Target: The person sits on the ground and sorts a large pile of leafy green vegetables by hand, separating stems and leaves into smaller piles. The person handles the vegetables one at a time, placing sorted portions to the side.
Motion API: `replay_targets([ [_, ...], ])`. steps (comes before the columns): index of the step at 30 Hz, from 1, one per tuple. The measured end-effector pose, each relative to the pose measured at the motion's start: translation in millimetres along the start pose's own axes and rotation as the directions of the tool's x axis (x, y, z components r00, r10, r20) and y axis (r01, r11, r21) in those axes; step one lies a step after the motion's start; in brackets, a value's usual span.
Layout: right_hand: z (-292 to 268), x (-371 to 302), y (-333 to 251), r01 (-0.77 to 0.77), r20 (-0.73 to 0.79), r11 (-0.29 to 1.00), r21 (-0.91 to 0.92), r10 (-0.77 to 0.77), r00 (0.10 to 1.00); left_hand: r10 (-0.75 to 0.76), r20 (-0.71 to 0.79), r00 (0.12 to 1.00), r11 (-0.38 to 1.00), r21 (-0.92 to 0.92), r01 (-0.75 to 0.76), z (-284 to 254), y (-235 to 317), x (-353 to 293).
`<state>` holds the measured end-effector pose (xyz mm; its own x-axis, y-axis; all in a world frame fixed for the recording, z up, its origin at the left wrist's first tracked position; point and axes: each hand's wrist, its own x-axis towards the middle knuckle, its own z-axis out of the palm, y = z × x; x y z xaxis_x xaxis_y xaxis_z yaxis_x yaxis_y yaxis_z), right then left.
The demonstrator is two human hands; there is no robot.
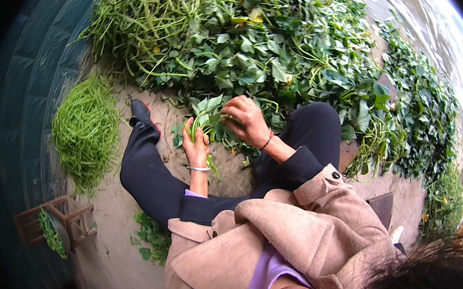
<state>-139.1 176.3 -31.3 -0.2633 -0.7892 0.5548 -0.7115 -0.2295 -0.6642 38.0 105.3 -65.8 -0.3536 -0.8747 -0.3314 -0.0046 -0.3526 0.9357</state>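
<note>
Between my spread knees, my left hand (196, 144) is closed round a small bunch of leafy green stems (203, 126), whose leaves stick out above the fingers and whose ends hang below. Just to the right, my right hand (246, 122) hovers at the leafy end with its fingers curled and pinched together. Whether a leaf or stem sits between those fingertips is too small to make out. Directly beyond both hands rises a large heap of leafy green vines (266, 46).
A pile of bare green stems (86, 130) lies at the left beyond my foot. A wooden stool (63, 224) with a bowl of chopped greens (52, 234) stands lower left. Loose leaves (152, 238) lie beside my left leg. More vines (426, 109) line the right side.
</note>
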Motion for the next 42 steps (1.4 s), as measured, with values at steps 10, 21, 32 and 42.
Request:
replay_targets([
  [10,23,-24,14,0.063,0.199,0.996,-0.063,-0.049,0.979,0.004,0.098,0.995,1.0,0.008,-0.005,18,-3,-5],
  [21,31,-33,26,-0.173,0.331,0.976,0.132,0.121,0.936,-0.007,0.039,0.999,0.992,0.123,0.003,11,-8,-3],
  [32,19,-22,51,-0.573,0.24,0.491,0.656,0.584,0.776,0.002,-0.001,1.0,0.999,-0.053,-0.002,4,-5,4],
  [42,31,-34,30,-0.323,0.453,0.923,0.211,0.2,0.869,0.002,-0.008,1.0,0.996,-0.094,-0.003,4,-8,3],
])
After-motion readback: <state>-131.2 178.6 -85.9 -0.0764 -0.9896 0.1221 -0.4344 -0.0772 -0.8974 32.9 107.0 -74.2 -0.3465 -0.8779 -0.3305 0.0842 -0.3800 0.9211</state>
